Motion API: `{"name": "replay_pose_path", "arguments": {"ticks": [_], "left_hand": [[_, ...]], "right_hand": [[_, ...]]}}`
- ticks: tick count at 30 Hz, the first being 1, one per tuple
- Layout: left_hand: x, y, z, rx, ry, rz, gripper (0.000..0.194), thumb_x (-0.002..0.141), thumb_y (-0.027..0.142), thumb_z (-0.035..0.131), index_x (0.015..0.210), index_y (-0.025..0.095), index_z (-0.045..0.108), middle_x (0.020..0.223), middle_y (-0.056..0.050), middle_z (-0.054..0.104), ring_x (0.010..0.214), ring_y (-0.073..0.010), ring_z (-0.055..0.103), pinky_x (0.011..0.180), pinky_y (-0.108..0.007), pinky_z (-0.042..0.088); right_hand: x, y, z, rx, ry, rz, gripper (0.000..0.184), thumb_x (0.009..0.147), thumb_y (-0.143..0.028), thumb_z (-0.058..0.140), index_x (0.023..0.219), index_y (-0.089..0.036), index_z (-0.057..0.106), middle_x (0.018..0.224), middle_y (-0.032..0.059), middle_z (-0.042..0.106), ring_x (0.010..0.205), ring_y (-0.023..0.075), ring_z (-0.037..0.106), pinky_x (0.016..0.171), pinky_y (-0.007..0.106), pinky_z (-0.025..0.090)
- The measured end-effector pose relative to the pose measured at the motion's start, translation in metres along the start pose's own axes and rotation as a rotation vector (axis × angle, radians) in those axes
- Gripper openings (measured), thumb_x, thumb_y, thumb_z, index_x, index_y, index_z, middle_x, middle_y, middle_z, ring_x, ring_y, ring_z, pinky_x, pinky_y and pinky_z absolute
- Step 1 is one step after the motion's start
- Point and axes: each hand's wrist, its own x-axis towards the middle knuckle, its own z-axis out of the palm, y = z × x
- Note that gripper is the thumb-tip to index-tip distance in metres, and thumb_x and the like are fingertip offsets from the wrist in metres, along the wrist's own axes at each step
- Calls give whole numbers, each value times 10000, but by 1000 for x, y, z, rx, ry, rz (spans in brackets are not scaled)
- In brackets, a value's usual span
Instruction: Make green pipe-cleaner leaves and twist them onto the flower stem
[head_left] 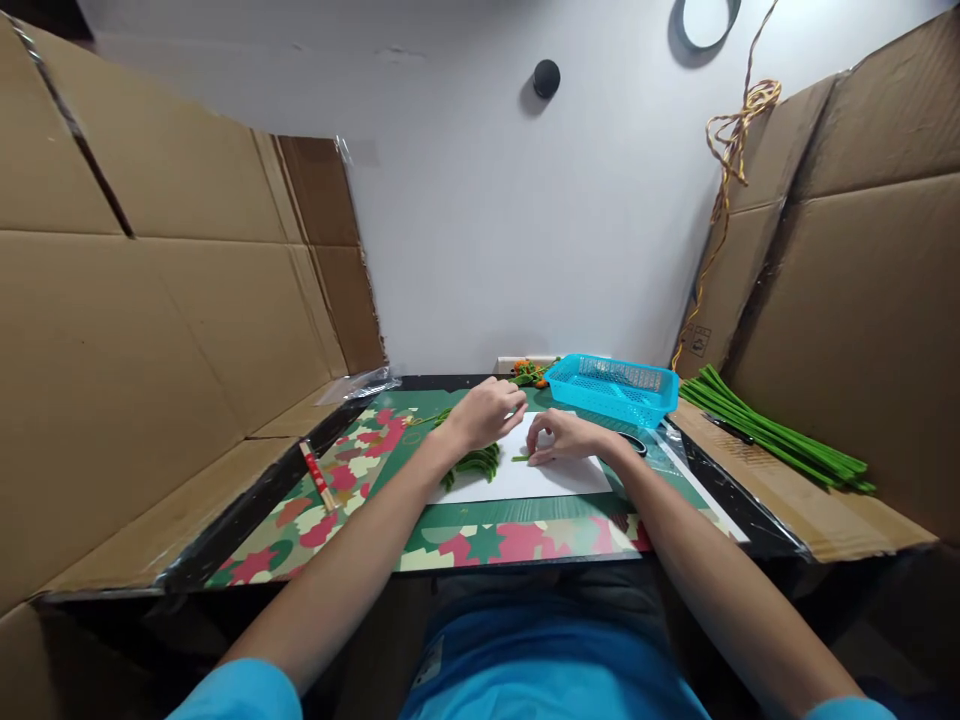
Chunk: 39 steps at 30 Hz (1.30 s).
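Observation:
My left hand (489, 412) hovers over the white sheet (540, 487) with its fingers curled together; whether anything is in them is hidden. Lower and to the right, my right hand (566, 437) rests at the sheet, its fingertips pinched at the end of a short green strip (520, 459). Beneath my left wrist lies a bunch of curved green pieces (480, 462), partly covered by the forearm. The dark loop of a handle (636, 443) shows behind my right wrist.
A blue plastic basket (615, 400) stands at the back right, beside orange flowers (529, 373). Long green stems (780, 430) and a black pen (727, 430) lie on cardboard at right. A red-wrapped stick packet (316, 475) lies left. Cardboard walls (187, 330) flank the table.

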Motion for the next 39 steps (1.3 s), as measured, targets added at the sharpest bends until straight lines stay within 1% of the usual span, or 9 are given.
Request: {"name": "replay_pose_path", "arguments": {"ticks": [3, 6, 8, 15, 19, 26, 30, 35, 39], "left_hand": [[-9, 7, 5, 35, -64, 76, 203, 1001, 264, 538, 916, 184, 704, 902, -91, 695, 864, -241, 644, 853, -367, 436], [-13, 11, 10, 42, -68, 97, 246, 1051, 294, 499, 1169, 178, 681, 1098, -123, 709, 962, -255, 662, 884, -373, 419], [-13, 11, 14, 25, -56, 89, 260, 1073, 270, 472, 1243, 179, 647, 1124, -118, 732, 985, -250, 680, 882, -366, 411], [-13, 5, 18, -64, 66, -32, 222, 1072, 223, 462, 1086, 180, 680, 967, -62, 795, 747, -188, 683, 854, -351, 406], [-17, -3, 18, -87, 134, -120, 225, 1055, 225, 469, 1104, 177, 684, 920, -57, 789, 686, -183, 657, 846, -355, 415], [-20, -8, 22, -124, 114, -115, 244, 1053, 248, 462, 1108, 178, 689, 1031, -72, 799, 692, -172, 658, 861, -356, 412], [-19, -5, 23, -134, 97, -97, 241, 1055, 256, 463, 1098, 190, 690, 960, -50, 786, 683, -171, 646, 857, -346, 404], [-19, -2, 21, -141, 103, -105, 288, 1040, 242, 462, 1244, 176, 654, 807, -14, 732, 616, -172, 594, 872, -354, 414], [-19, -1, 21, -147, 96, -111, 305, 1035, 244, 454, 1256, 182, 653, 732, 10, 693, 596, -168, 563, 876, -356, 426]], "right_hand": [[-3, 6, 1, 104, 41, -26, 259, 742, -416, 854, 733, -173, 767, 675, -9, 695, 635, 136, 564, 578, 234, 385], [-5, 10, -3, 244, 128, -50, 356, 834, -513, 758, 809, -162, 706, 704, 0, 681, 664, 143, 593, 619, 248, 442], [-6, 11, -5, 329, 199, -53, 392, 860, -556, 722, 863, -167, 672, 728, 9, 678, 679, 146, 612, 633, 258, 469], [-5, 15, -2, 466, 352, -5, 456, 798, -593, 783, 944, -172, 688, 728, 25, 687, 625, 151, 640, 610, 287, 542], [-3, 22, 1, 444, 435, 41, 447, 811, -604, 756, 856, -165, 683, 714, 45, 691, 609, 158, 660, 572, 283, 560], [-3, 21, 7, 388, 420, 55, 462, 822, -615, 750, 840, -155, 707, 713, 56, 700, 601, 163, 673, 520, 268, 570], [-3, 21, 9, 363, 418, 66, 462, 829, -614, 752, 813, -155, 703, 696, 54, 697, 571, 151, 655, 486, 248, 555], [-2, 25, 10, 356, 430, 97, 469, 828, -619, 752, 808, -154, 693, 701, 58, 703, 539, 139, 639, 439, 227, 532], [-3, 26, 11, 364, 431, 96, 456, 829, -602, 757, 838, -150, 703, 734, 64, 718, 549, 143, 652, 447, 234, 551]]}}
